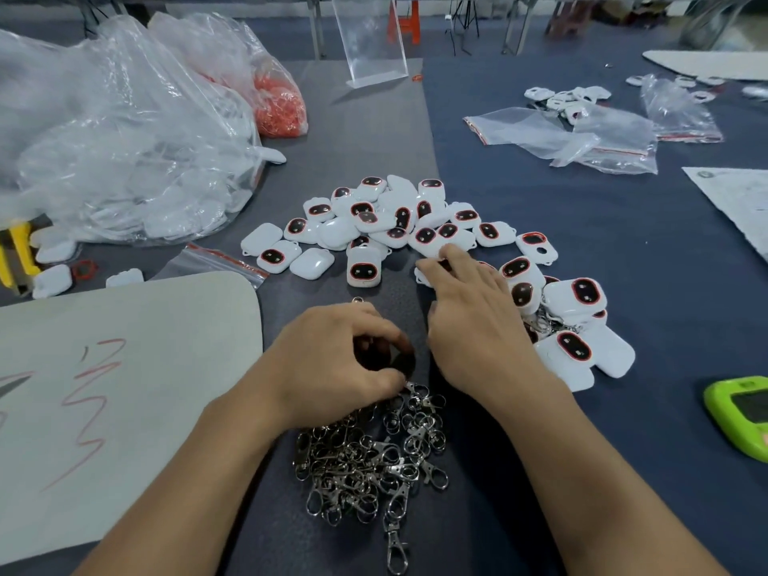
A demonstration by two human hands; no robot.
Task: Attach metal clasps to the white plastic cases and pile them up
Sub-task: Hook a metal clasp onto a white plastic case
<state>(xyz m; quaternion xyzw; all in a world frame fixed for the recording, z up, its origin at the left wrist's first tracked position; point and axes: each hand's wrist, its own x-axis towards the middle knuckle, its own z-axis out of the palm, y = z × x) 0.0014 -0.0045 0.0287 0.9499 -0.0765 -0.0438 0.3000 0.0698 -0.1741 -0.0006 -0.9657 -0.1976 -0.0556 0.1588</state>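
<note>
On the grey mat (648, 430), left hand (345, 359) curls over the heap of metal clasps (370, 463); whether it pinches one cannot be told. Right hand (469, 313), fingers straight, touches a white case (432, 250) in the loose pile. Risk: interlinked clasps may lift as a clump; neighbouring cases may slide.

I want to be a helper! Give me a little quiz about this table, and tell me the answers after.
1. True or false: the metal clasps lie nearer to the person than the white cases.
2. The right hand stretches its fingers onto: A the metal clasps, B the white cases, C a cup.
3. Fill in: the gadget at the right edge of the picture is coloured ___.

Key: 1 true; 2 B; 3 green.
</note>
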